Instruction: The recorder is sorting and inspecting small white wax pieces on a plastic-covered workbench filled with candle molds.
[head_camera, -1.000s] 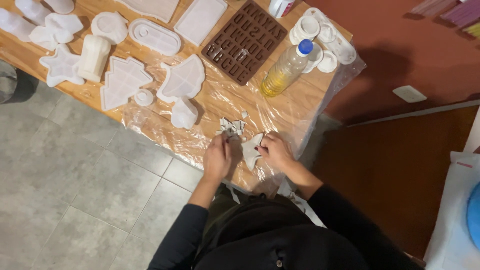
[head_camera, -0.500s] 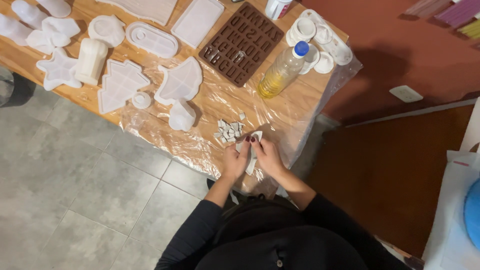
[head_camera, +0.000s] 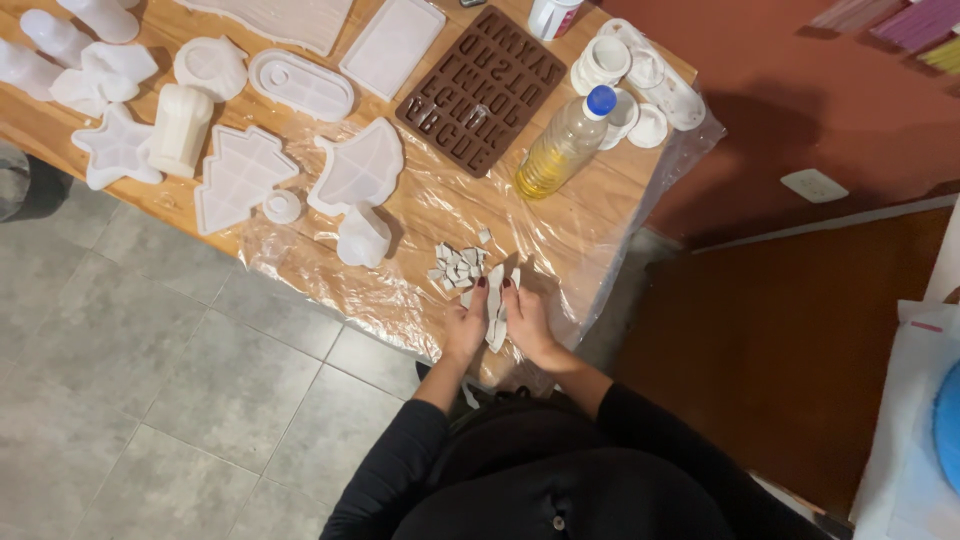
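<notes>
White brittle shard (head_camera: 496, 318) (flat, jagged) pinched between left hand (head_camera: 466, 322) and right hand (head_camera: 527, 320) fingers.

The left hand (head_camera: 466, 325) and right hand (head_camera: 527, 322) lie side by side at the near edge of the table (head_camera: 610, 190), a flat shard (head_camera: 495, 318) standing on edge between them and touching both. Just beyond the fingertips sits a small heap of broken pieces (head_camera: 457, 266) on the plastic sheet (head_camera: 300, 262). Farther out and to the right of the hands lies a bottle (head_camera: 563, 146) (on its side, cap pointing away), with round cups (head_camera: 630, 80) behind it. Straight beyond the hands lies the letter mould (head_camera: 480, 88). Out to the left, a small lump mould (head_camera: 362, 237) sits nearest, then a fan-shaped mould (head_camera: 360, 170), a tree-shaped mould (head_camera: 238, 176) and a star mould (head_camera: 115, 148).
</notes>
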